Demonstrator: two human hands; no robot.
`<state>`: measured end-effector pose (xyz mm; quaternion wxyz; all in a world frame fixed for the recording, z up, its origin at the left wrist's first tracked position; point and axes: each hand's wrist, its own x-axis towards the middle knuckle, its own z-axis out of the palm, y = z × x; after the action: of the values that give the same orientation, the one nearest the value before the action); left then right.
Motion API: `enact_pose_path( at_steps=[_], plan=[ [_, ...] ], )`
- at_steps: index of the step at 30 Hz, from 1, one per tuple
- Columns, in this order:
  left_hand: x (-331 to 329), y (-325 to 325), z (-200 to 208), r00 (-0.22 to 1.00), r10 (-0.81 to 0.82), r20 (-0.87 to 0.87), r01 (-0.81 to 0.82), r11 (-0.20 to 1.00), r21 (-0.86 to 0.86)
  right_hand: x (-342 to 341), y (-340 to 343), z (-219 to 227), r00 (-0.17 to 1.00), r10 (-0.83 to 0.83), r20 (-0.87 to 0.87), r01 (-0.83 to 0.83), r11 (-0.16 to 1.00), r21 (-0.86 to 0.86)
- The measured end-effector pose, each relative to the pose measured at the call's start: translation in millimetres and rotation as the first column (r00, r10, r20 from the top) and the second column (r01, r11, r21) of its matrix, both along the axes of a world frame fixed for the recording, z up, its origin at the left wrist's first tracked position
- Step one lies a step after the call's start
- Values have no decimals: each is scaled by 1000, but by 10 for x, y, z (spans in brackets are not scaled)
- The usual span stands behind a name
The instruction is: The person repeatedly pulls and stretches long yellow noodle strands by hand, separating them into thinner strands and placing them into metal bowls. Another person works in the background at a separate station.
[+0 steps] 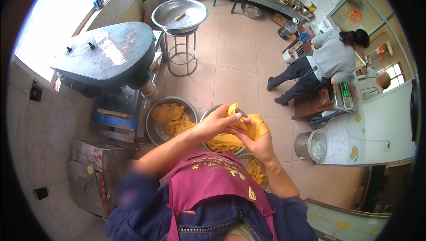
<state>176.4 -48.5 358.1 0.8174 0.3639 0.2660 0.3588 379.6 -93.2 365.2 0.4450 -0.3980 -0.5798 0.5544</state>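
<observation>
A yellow sheet (257,127) is held in the air between the left hand (223,120) and the right hand (258,144), above a metal middle bowl (207,112). By the left hand, a narrow end of the sheet is clamped in the fingers (232,118), and a short curl of it is shown sticking up just past the fingertips. By the right hand, the broad, folded part is gripped and draped over the far side of the fingers; the exact points of contact there are hidden by the folds. The two hands are held close together, with the fingertips nearly meeting.

The long axis of the sheet is slanted from the upper left, where the narrow end is pointed away from the body, toward the lower right, where the wide fold is bent downward beside the right hand.

More flat yellow sheets (222,147) are piled in the middle bowl. To its left, a left bowl (153,132) is filled with crumpled yellow pieces (172,117), and nearer the body yellow strips (255,171) are seen in a lower bowl (245,157), partly covered by the maroon apron (208,176). Well apart, at the right, a co-worker (330,56) is seen bent beside a scale (345,94).
</observation>
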Motion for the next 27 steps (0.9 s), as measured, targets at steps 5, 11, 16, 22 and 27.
enact_pose_path(
  at_steps=[5, 11, 16, 22, 27],
  plan=[
    [-78, -7, 78, 995, -15, -104, 11, 999, -37, 193, -11, 37, 989, -74, 131, 96, 981, -168],
    [-28, -14, -65, 811, 306, -499, -122, 923, 366, 241, 0, 42, 996, -60, 59, 75, 946, -315],
    [-9, -210, -13, 681, 670, -295, 35, 373, 927, 259, -26, 41, 998, -60, -6, 55, 941, -334],
    [26, -299, 112, 708, 649, -279, 102, 298, 949, 229, -78, 133, 1000, -23, -14, 17, 945, -328],
    [-4, -316, 91, 701, 629, -335, 154, 325, 933, 217, -123, 126, 999, 19, 32, -10, 965, -263]
  ],
)
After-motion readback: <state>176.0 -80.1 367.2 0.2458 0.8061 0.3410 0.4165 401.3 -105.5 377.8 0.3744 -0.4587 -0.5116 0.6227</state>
